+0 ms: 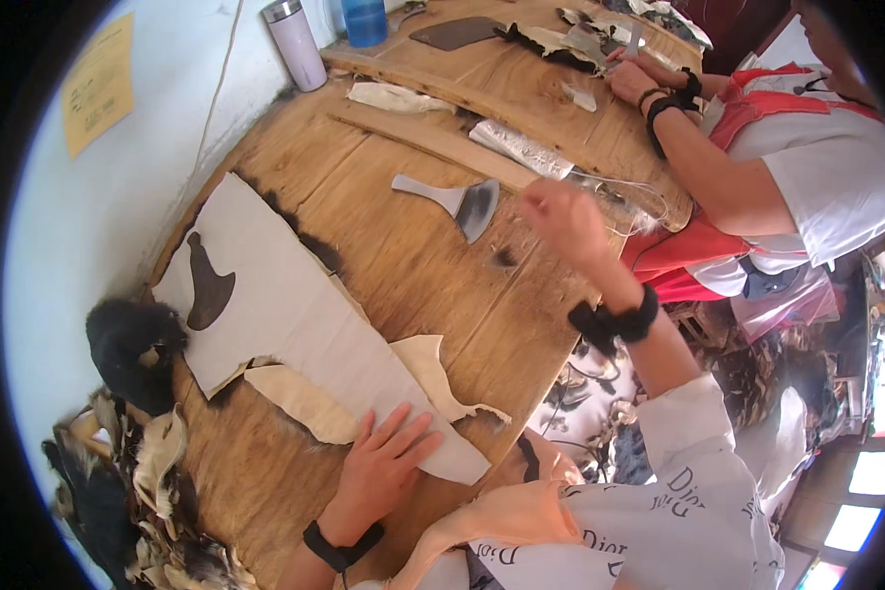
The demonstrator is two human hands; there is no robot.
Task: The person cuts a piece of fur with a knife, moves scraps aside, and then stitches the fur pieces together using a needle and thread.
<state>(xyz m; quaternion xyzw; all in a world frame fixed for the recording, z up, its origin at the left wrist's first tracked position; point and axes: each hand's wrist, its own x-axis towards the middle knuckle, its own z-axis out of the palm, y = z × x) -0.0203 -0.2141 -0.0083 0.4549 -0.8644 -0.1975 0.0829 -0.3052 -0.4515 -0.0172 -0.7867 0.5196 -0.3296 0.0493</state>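
Note:
A long white pattern sheet (310, 315) lies over a cream hide whose pieces (305, 401) stick out on both sides, with dark fur along the edges. My left hand (388, 462) rests on the sheet's near end, fingers stretched out flat. My right hand (565, 224) is raised over the table's right side, fingers curled and slightly blurred; what they hold, if anything, I cannot make out. Left of it lies a metal knife (475, 208) with a broad curved blade. A dark brown, crescent-ended flat piece (206, 285) sits on the sheet's far end.
Wooden strips (433, 143) and a silvery packet (521, 147) cross the wooden table (403, 265). Black fur (133, 349) and heaped scraps (162, 467) lie by the left wall. Opposite, a person (757, 167) handles hide pieces. A tumbler (295, 44) stands at the back.

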